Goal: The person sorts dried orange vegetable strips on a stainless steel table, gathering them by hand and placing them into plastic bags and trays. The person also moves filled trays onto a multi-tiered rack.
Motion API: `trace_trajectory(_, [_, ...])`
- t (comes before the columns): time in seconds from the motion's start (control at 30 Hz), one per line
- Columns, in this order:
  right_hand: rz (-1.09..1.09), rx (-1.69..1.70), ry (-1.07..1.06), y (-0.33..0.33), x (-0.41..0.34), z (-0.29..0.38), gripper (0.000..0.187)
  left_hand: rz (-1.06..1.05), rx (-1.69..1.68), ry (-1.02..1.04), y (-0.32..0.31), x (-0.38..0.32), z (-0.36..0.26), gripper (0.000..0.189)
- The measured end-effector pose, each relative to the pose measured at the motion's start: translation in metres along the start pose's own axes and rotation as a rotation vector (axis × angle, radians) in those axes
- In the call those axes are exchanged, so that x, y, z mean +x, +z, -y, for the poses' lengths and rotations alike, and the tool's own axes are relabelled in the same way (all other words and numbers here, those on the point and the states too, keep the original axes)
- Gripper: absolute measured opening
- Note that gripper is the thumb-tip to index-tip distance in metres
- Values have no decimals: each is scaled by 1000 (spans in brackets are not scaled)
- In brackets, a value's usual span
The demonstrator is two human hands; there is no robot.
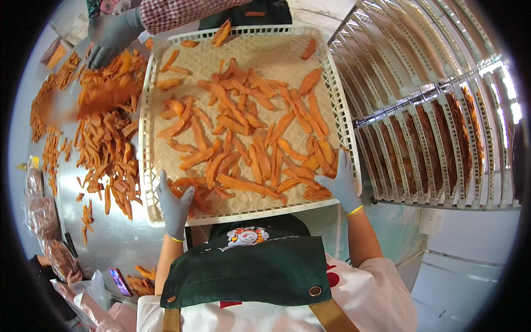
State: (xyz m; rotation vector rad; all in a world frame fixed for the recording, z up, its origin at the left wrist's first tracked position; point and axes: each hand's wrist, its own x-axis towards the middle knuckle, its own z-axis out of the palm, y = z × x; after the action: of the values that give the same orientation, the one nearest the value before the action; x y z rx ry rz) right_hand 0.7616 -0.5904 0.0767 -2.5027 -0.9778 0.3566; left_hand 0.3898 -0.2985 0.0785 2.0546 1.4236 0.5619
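Observation:
A white plastic mesh drying tray [249, 209] lies before me, strewn with orange strips [244, 103] that look like dried sweet potato. My left hand [174, 205], in a grey glove with a yellow cuff edge, is over the tray's near left corner. Its thumb and fingers are spread, beside strips blurred by motion. At the near right corner my right hand [343, 182], gloved alike, rests inside the rim against strips, thumb apart from the fingers. Neither hand visibly pinches a strip. The undersides of both hands are hidden.
Left stands a metal table [99, 249] bearing a large heap of strips [108, 145], plastic-bagged goods [41, 216] and a phone [120, 282]. Another person's gloved hand [101, 56] reaches the heap. A rack of trays [427, 153] is at right. More people's arms show lower left.

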Motion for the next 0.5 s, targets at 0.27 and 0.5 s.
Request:
trace_trajectory(0.27, [41,-343,16,-7,49,26,106,481,-547,-307,-24,30,18,84])
trace_trajectory(0.5, [254,-321,3,-31,62,42,90,605,-1100,-529,-10,29,13,70])
